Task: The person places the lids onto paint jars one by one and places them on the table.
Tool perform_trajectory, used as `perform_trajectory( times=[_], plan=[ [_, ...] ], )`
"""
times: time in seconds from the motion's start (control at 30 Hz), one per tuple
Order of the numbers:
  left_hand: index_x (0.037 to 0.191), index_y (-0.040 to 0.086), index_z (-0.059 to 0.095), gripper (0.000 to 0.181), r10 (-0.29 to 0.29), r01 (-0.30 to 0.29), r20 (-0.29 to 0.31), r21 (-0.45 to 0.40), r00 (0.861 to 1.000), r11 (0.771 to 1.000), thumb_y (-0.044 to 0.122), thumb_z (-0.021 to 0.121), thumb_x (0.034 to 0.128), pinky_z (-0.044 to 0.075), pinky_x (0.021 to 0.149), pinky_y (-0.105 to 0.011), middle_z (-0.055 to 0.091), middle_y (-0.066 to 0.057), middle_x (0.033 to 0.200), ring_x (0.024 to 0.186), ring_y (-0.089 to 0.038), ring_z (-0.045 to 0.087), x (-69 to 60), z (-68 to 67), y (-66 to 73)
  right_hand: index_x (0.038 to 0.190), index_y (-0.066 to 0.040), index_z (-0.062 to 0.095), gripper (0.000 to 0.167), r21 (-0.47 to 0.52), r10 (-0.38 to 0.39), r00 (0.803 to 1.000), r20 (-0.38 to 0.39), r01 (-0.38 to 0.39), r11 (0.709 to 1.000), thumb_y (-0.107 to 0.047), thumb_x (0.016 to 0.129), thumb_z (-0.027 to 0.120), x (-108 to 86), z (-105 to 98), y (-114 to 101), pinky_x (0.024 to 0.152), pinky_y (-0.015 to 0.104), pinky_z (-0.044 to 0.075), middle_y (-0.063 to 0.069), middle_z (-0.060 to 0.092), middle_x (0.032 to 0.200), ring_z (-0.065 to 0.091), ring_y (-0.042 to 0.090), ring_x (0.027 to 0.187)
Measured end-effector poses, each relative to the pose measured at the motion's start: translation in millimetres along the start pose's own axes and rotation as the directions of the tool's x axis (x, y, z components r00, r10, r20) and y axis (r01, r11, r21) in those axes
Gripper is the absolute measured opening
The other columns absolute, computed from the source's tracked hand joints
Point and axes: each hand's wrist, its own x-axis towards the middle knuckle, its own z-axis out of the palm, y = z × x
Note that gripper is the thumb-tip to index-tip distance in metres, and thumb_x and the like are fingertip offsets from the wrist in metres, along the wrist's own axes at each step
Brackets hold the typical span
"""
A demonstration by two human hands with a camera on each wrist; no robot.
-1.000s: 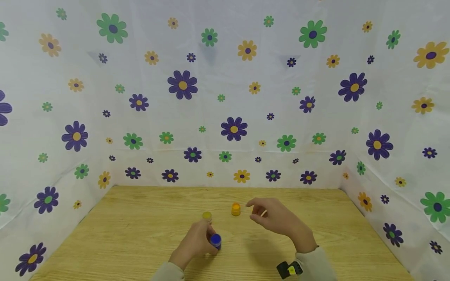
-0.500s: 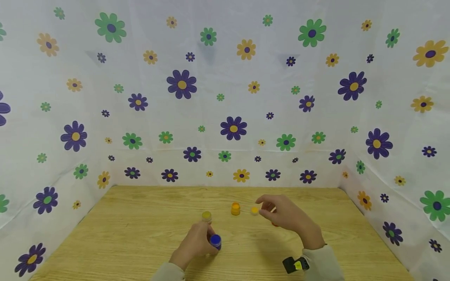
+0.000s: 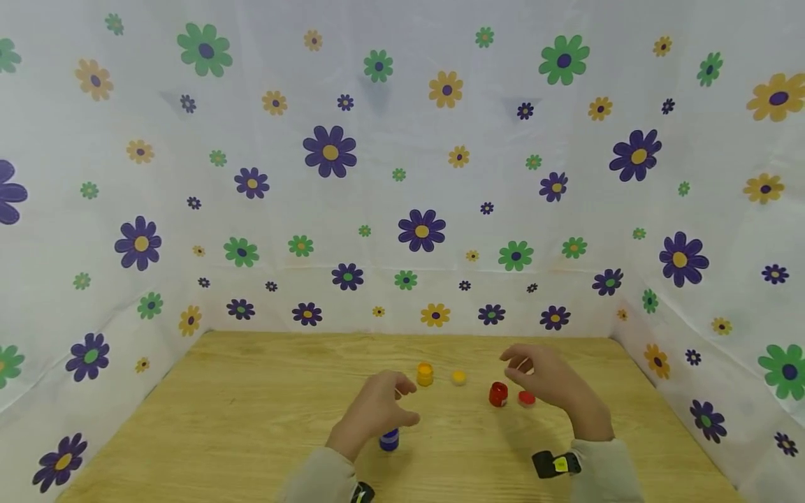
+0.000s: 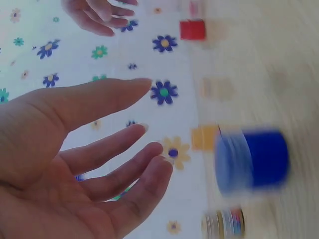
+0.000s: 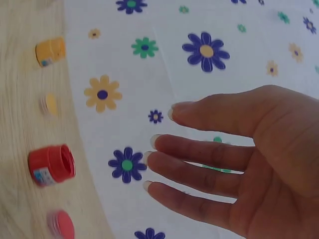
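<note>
1. Leftmost, by the left wrist view: a small jar [image 4: 224, 224] with a banded label, blurred, apparently lidded. From the head view I can't find it; likely behind the nearer hand.
2. Left hand [image 3: 377, 409]: released, fingers loosely bent, thumb apart from them, nothing held. It hangs above the blue jar.
3. Blue jar [image 3: 389, 440]: upright, left of the tabletop's [image 3: 283, 370] middle, nearest of all to the near edge. Top hidden from overhead; the wrist view suggests its pale lid is on.
4. Yellow jar [image 3: 425, 374]: upright, about mid-width, toward the far edge. Lid looks off.
5. Yellow lid [image 3: 459, 378]: lying right of its jar, apart from it.
6. Red jar [image 3: 499, 395]: upright, right of centre, mouth uncovered.
7. Red lid [image 3: 526, 399]: just beside its jar, on the right-edge side.
8. Right hand [image 3: 553, 377]: released too, fingers softly curved in the air near the red lid.
9. My reading: uncapping jars, a pause between two. Next probably calls for one hand to steady the blue jar, the other to twist its lid.
</note>
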Motion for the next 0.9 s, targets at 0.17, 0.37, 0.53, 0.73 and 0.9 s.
perform_trajectory(
  times=[0.17,0.37,0.53,0.73,0.9],
  plan=[
    [0.111,0.001,0.072,0.036,0.035,-0.034,0.021,-0.042,0.999,0.999,0.01,0.087,0.0796,0.057,0.088,-0.049,0.069,-0.018,0.114,0.104,-0.034,0.066,25.4,23.7,21.3,0.114,-0.002,0.071,0.019,-0.013,0.012,0.999,-0.044,-0.013,1.0,-0.009,0.097,0.066,-2.9,-3.2,18.2,0.086,0.045,0.06,0.012,0.074,0.104,0.068,0.024,0.094],
    [0.111,0.0,0.073,0.038,-0.005,0.009,0.088,-0.05,0.996,0.999,0.009,0.088,0.0778,0.057,0.093,-0.047,0.07,-0.017,0.115,0.1,-0.027,0.065,61.6,54.8,41.6,0.108,-0.001,0.074,0.015,-0.011,0.031,0.999,-0.041,-0.032,0.999,-0.006,0.095,0.069,-2.2,3.3,34.7,0.081,0.041,0.061,0.011,0.074,0.1,0.068,0.024,0.089],
    [0.115,-0.001,0.072,0.044,-0.046,0.045,0.135,0.012,0.99,0.999,0.011,0.09,0.0769,0.058,0.091,-0.043,0.07,-0.015,0.113,0.096,-0.025,0.063,87.0,76.8,54.1,0.108,0.001,0.073,0.016,-0.006,0.048,0.999,-0.019,-0.048,0.999,-0.007,0.095,0.069,0.1,6.9,40.8,0.079,0.04,0.061,0.011,0.074,0.098,0.069,0.023,0.088],
    [0.109,0.0,0.068,0.043,-0.101,0.098,0.136,0.025,0.986,0.995,0.009,0.092,0.0741,0.058,0.088,-0.043,0.069,-0.011,0.106,0.093,-0.024,0.062,106.9,98.8,59.4,0.109,0.003,0.073,0.018,0.006,0.073,0.997,-0.009,-0.073,0.997,-0.007,0.094,0.069,1.2,6.0,41.0,0.08,0.041,0.061,0.011,0.074,0.099,0.069,0.023,0.088],
    [0.104,0.0,0.066,0.043,-0.136,0.132,0.096,0.05,0.986,0.99,0.008,0.093,0.0719,0.058,0.081,-0.04,0.068,-0.01,0.099,0.085,-0.021,0.06,112.6,111.2,64.1,0.111,0.003,0.073,0.019,0.015,0.101,0.995,-0.008,-0.101,0.995,-0.007,0.095,0.069,0.9,6.1,41.1,0.082,0.042,0.061,0.011,0.075,0.102,0.069,0.024,0.09]
  ],
)
